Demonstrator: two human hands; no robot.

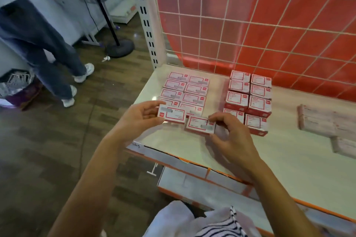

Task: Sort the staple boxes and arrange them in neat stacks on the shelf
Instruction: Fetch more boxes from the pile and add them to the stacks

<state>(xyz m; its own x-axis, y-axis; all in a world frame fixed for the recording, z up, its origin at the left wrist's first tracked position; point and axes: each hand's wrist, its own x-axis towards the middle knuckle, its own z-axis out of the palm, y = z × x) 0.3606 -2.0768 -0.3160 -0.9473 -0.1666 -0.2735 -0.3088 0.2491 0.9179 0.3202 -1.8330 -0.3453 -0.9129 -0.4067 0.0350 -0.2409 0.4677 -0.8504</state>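
My left hand holds one red-and-white staple box just above the shelf, at the front of a low two-column group of flat boxes. My right hand pinches a second staple box right beside the first, slightly lower and to its right. To the right stands a taller two-column block of stacked boxes. Further right lie blurred, pale boxes, loosely placed.
A white wire grid over a red panel backs the shelf. A white slotted upright marks the shelf's left end. A person in jeans stands on the wooden floor to the left, near a black fan stand.
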